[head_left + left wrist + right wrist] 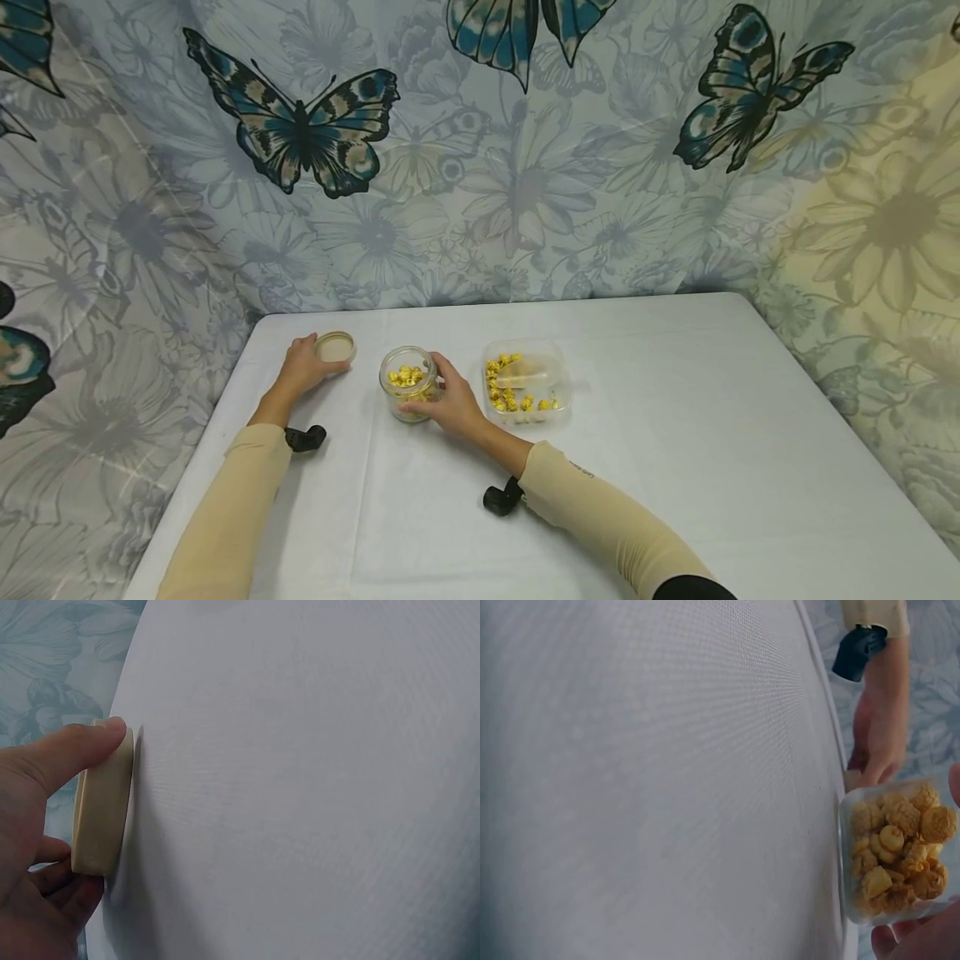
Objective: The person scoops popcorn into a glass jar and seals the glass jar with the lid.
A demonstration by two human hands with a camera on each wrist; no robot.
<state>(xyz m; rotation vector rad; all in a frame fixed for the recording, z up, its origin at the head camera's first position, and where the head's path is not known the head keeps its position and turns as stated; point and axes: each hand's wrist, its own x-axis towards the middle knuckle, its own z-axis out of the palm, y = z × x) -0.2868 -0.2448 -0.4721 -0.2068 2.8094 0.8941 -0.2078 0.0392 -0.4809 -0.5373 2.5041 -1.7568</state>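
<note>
A glass jar (408, 407) partly filled with yellow popcorn (900, 844) stands uncapped on the white table. My right hand (452, 402) grips it from the right side, thumb toward the front and fingers behind. To the left, my left hand (307, 367) holds a round, pale gold lid (335, 347) by its rim. In the left wrist view the lid (103, 806) sits between thumb and fingers, right at the tabletop. The fingers behind the jar are partly hidden.
Right of the jar lies a clear plastic container (562, 396) with more popcorn and a scoop-like translucent piece (525, 372) in it. White cloth covers the table (675, 433). A butterfly-patterned fabric wall (525, 200) rises behind it.
</note>
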